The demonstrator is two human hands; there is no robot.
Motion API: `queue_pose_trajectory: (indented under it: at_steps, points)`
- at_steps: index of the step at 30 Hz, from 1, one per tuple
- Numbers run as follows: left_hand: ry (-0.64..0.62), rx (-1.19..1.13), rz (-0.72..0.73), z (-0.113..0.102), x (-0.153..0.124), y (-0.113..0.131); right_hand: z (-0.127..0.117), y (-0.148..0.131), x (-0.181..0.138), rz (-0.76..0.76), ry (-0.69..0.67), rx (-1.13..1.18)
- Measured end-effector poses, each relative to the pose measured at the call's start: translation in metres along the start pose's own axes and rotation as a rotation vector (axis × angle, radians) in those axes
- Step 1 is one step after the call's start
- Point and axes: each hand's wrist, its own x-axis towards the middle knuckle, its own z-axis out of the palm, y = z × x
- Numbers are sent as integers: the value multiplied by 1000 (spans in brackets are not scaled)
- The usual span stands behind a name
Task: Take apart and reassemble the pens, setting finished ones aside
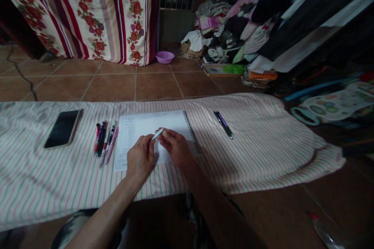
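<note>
Above a spiral notebook (146, 124) I hold a slim pale pen (157, 134), tilted up toward the right. My left hand (140, 156) is closed, its fingertips pinching the pen's lower left end. My right hand (176, 147) is closed too, with thumb and fingers on the upper right end. Printed lines run along the page's left side and top; the spiral binding is on the right. A row of several pens (105, 142), red, dark, white and pink, lies left of the notebook. To its right are dark pens (224, 125) lying close together.
A phone (63, 128) lies on the striped cloth (257, 144) at the left. Beyond it are the tiled floor (117, 81), a floral curtain (113, 15) and a purple basin (165, 57). Piled clothes (230, 19) and a child's seat-like item (330, 101) are at the right.
</note>
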Motion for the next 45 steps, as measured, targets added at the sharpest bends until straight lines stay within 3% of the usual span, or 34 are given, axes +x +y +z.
queue_pose_trajectory:
  at_steps: [11, 29, 34, 39, 45]
  points:
    - [-90, -224, -118, -1, 3, -2, -1, 1, 0, -31, 17, -62]
    - [-70, -216, -126, 1, 3, -2, -1, -2, -3, -55, 39, -267]
    - [-93, -339, -146, 1, 3, -1, -3, 1, -1, -131, -7, -395]
    - [-83, -507, -147, 5, 3, 0, -3, 3, 0, -181, -8, -382]
    - [-139, -856, -292, 4, 5, 7, -1, 0, -2, -173, 24, -338]
